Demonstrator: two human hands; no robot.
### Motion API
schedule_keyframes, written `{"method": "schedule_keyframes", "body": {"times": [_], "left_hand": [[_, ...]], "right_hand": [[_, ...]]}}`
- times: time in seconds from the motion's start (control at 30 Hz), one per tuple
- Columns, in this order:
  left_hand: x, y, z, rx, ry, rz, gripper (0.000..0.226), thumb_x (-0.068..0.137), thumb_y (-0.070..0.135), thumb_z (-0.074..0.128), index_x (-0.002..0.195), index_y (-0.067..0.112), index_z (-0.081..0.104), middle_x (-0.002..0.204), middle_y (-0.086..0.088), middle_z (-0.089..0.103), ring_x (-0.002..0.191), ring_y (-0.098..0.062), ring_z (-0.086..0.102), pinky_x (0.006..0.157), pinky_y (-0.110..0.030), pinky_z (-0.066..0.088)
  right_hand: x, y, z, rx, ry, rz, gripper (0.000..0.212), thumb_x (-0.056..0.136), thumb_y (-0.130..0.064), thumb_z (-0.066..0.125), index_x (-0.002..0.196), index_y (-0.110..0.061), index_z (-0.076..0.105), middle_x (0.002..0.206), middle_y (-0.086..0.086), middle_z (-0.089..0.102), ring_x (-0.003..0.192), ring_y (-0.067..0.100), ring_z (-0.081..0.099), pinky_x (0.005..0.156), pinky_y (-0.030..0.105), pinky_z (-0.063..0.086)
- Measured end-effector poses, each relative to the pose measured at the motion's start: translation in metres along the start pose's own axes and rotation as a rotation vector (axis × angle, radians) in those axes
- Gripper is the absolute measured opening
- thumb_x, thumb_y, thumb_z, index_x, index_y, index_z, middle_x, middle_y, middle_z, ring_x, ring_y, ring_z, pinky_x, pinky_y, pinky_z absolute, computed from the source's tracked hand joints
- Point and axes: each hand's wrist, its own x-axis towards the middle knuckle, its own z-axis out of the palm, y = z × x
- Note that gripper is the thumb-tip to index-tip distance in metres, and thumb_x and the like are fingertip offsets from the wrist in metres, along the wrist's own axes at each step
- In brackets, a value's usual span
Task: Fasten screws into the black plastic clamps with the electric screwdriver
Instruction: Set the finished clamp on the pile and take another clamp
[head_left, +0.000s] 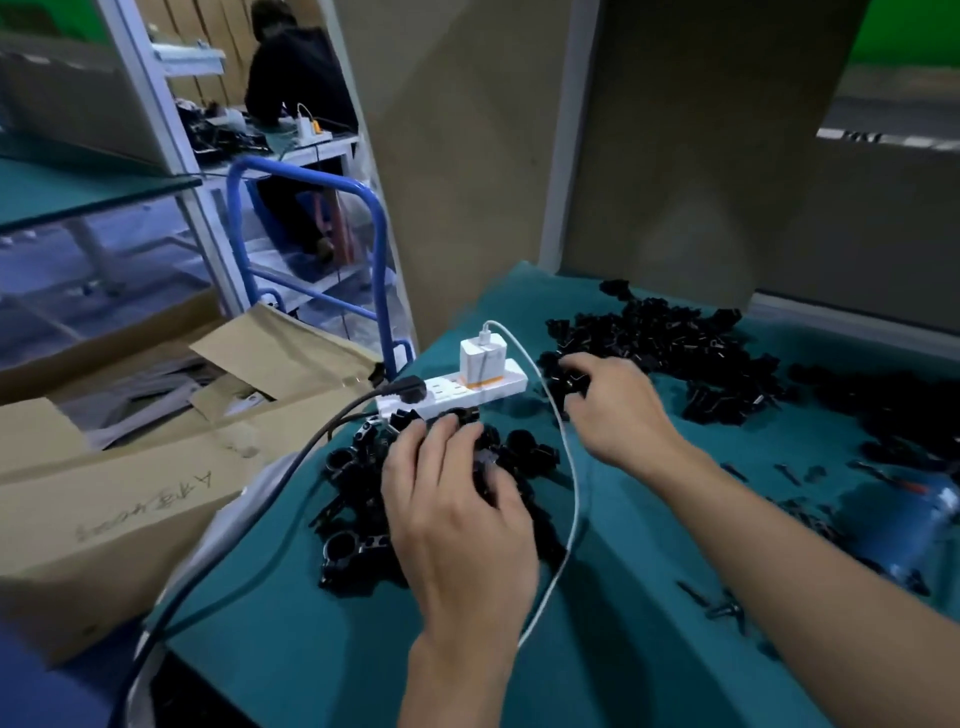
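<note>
Beige board panels (467, 156) close off the back, with a grey post (563, 130) running up between them. Green cloth covers the bench (363, 649). Off to the left sits an open cardboard box (130, 493), and behind it a blue cart handle (311, 179). Farther back, a person (296, 67) in dark clothes leans over a table (332, 148). Pale floor (78, 270) lies beyond, and the light is dim and cool.

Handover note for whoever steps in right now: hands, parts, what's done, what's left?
Left hand rests on the near pile of clamps; its grip is hidden.
Right hand pinches a clamp at the far pile.
The screwdriver lies unheld at the right, loose screws near it.
Done: no fastened clamp can be told apart.
Left: pick up screw and screwdriver, fasten.
</note>
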Motion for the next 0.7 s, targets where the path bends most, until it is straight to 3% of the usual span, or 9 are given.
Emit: {"method": "schedule_keyframes", "body": {"times": [0.07, 0.13, 0.2, 0.33, 0.4, 0.47, 0.57, 0.63, 0.7], "left_hand": [[-0.006, 0.019, 0.012, -0.035, -0.054, 0.069, 0.034, 0.078, 0.0, 0.077, 0.112, 0.007, 0.077, 0.122, -0.006, 0.073, 0.128, -0.03, 0.055, 0.116, -0.043, 0.039], [-0.014, 0.036, 0.025, -0.028, -0.113, 0.133, 0.037, 0.074, 0.0, 0.076, 0.111, 0.007, 0.077, 0.122, -0.007, 0.073, 0.127, -0.031, 0.056, 0.114, -0.048, 0.041], [-0.022, 0.052, 0.038, -0.047, -0.161, 0.178, 0.04, 0.073, 0.002, 0.072, 0.112, 0.009, 0.075, 0.122, -0.005, 0.072, 0.127, -0.028, 0.053, 0.114, -0.047, 0.04], [-0.026, 0.073, 0.066, -0.094, -0.314, 0.173, 0.037, 0.078, 0.011, 0.063, 0.113, 0.012, 0.073, 0.125, -0.001, 0.07, 0.13, -0.025, 0.05, 0.117, -0.043, 0.038], [-0.023, 0.077, 0.078, -0.085, -0.402, 0.152, 0.036, 0.083, 0.012, 0.066, 0.118, 0.012, 0.073, 0.128, 0.0, 0.069, 0.134, -0.024, 0.048, 0.121, -0.04, 0.033], [-0.02, 0.077, 0.088, -0.079, -0.452, 0.12, 0.035, 0.086, 0.012, 0.067, 0.12, 0.013, 0.073, 0.128, 0.001, 0.07, 0.136, -0.023, 0.047, 0.123, -0.035, 0.027], [-0.015, 0.078, 0.1, -0.094, -0.49, 0.071, 0.037, 0.089, 0.013, 0.065, 0.125, 0.017, 0.071, 0.129, 0.004, 0.069, 0.135, -0.019, 0.047, 0.12, -0.026, 0.021], [-0.013, 0.082, 0.106, -0.128, -0.541, 0.036, 0.043, 0.092, 0.015, 0.064, 0.134, 0.023, 0.065, 0.131, 0.007, 0.067, 0.133, -0.016, 0.048, 0.117, -0.027, 0.029], [-0.014, 0.089, 0.113, -0.107, -0.615, 0.003, 0.048, 0.096, 0.023, 0.061, 0.142, 0.033, 0.056, 0.131, 0.01, 0.066, 0.127, -0.015, 0.054, 0.107, -0.032, 0.041]], "right_hand": [[0.02, 0.016, -0.007, -0.156, -0.119, 0.061, 0.067, 0.095, -0.013, 0.056, 0.158, -0.027, 0.039, 0.157, 0.012, 0.042, 0.139, 0.032, 0.043, 0.107, 0.035, 0.043], [0.034, 0.025, -0.005, -0.189, -0.245, 0.051, 0.083, 0.091, -0.018, 0.066, 0.163, -0.027, 0.026, 0.169, 0.009, 0.024, 0.153, 0.03, 0.026, 0.122, 0.038, 0.031], [0.041, 0.034, 0.002, -0.164, -0.313, 0.054, 0.089, 0.088, -0.025, 0.074, 0.163, -0.026, 0.027, 0.169, 0.01, 0.024, 0.153, 0.028, 0.029, 0.121, 0.036, 0.032], [0.041, 0.057, 0.015, -0.177, -0.146, -0.032, 0.049, 0.094, -0.014, 0.06, 0.142, -0.018, 0.05, 0.128, 0.012, 0.059, 0.125, 0.031, 0.046, 0.094, 0.032, 0.041], [0.038, 0.066, 0.015, -0.278, -0.149, -0.07, 0.033, 0.099, -0.012, 0.049, 0.132, -0.016, 0.053, 0.12, 0.008, 0.058, 0.122, 0.028, 0.041, 0.096, 0.036, 0.043], [0.032, 0.068, 0.011, -0.351, -0.213, -0.076, 0.025, 0.101, -0.013, 0.044, 0.123, -0.017, 0.055, 0.117, 0.004, 0.055, 0.121, 0.026, 0.04, 0.088, 0.039, 0.046], [0.017, 0.077, -0.004, -0.406, -0.206, -0.06, 0.006, 0.096, -0.016, 0.05, 0.1, -0.018, 0.054, 0.103, 0.003, 0.055, 0.108, 0.028, 0.056, 0.074, 0.037, 0.037], [0.002, 0.091, -0.019, -0.384, -0.183, -0.044, 0.011, 0.091, -0.011, 0.056, 0.094, -0.022, 0.055, 0.103, 0.004, 0.064, 0.101, 0.03, 0.063, 0.073, 0.035, 0.042], [-0.011, 0.107, -0.034, -0.217, -0.122, 0.061, 0.021, 0.09, -0.008, 0.06, 0.099, -0.027, 0.065, 0.103, 0.0, 0.069, 0.096, 0.027, 0.065, 0.075, 0.035, 0.051]]}}
